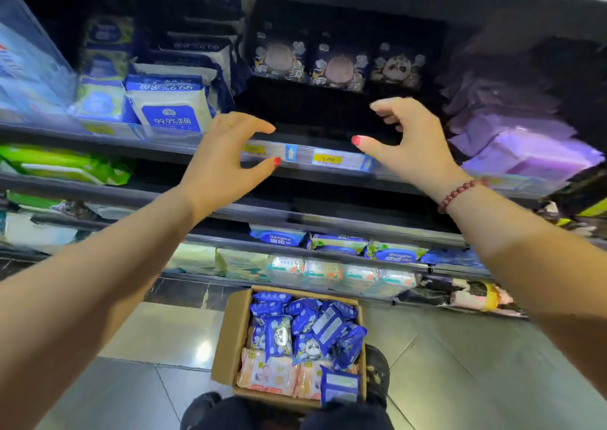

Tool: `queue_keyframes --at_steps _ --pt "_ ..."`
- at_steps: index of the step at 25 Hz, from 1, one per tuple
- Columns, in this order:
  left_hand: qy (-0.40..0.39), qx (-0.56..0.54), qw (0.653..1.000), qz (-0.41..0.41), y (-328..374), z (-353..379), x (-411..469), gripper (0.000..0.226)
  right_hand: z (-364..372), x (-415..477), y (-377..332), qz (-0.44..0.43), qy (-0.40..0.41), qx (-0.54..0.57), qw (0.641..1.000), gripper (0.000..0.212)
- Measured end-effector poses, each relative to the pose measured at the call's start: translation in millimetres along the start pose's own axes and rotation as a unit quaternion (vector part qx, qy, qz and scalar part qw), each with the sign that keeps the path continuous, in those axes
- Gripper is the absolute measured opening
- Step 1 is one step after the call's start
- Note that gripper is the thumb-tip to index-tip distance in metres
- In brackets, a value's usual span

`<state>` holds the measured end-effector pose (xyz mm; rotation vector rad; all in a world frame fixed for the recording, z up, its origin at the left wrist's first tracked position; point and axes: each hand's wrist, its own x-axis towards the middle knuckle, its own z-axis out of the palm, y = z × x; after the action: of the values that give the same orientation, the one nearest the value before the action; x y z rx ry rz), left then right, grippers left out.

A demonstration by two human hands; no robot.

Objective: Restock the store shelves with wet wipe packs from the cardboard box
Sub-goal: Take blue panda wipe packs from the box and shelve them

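Both hands, left [226,153] and right [404,140], hovered empty at the shelf [328,175] edge, fingers and thumbs spread in loose curves. The box [230,334] sat on the floor [157,334] well below, midway between them, long axis running toward the shelf; its packs [305,331] lay jumbled, pointing every way.

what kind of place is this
Most likely a shop aisle, perhaps a supermarket: tiered shelves lined with wet wipe packs, yellow price tags along a shelf edge, and an open cardboard box of more packs on the tiled floor.
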<state>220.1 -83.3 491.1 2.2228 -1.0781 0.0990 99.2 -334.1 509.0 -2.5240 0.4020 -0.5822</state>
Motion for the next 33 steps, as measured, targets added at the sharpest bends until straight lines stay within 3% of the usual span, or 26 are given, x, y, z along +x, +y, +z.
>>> queue_keyframes --at_steps 3,7,17,20,25,33 --pt "-0.029 0.059 0.997 0.047 -2.9 3.5 -28.6 0.048 10.4 -56.5 -12.2 -0.020 -0.011 0.000 1.000 0.053" --pt "-0.070 0.092 0.992 0.047 -23.1 31.4 -73.2 0.058 54.8 -121.1 -0.5 0.025 -0.099 0.005 0.995 0.053" --pt "-0.167 0.047 0.969 -0.177 -133.0 169.6 -211.1 0.058 252.2 -217.9 79.6 0.212 -0.318 0.064 0.922 0.054" --pt "-0.174 0.000 0.954 -0.244 -164.9 209.4 -254.2 0.059 325.1 -258.7 102.6 0.305 -0.331 0.099 0.887 0.054" --pt "-0.187 -0.036 0.939 -0.287 -223.7 282.2 -327.6 0.062 444.0 -324.6 135.6 0.449 -0.317 0.146 0.823 0.061" --pt "-0.187 -0.078 0.913 -0.353 -258.1 362.7 -402.0 0.046 553.0 -357.2 155.3 0.512 -0.216 0.063 0.829 0.096"
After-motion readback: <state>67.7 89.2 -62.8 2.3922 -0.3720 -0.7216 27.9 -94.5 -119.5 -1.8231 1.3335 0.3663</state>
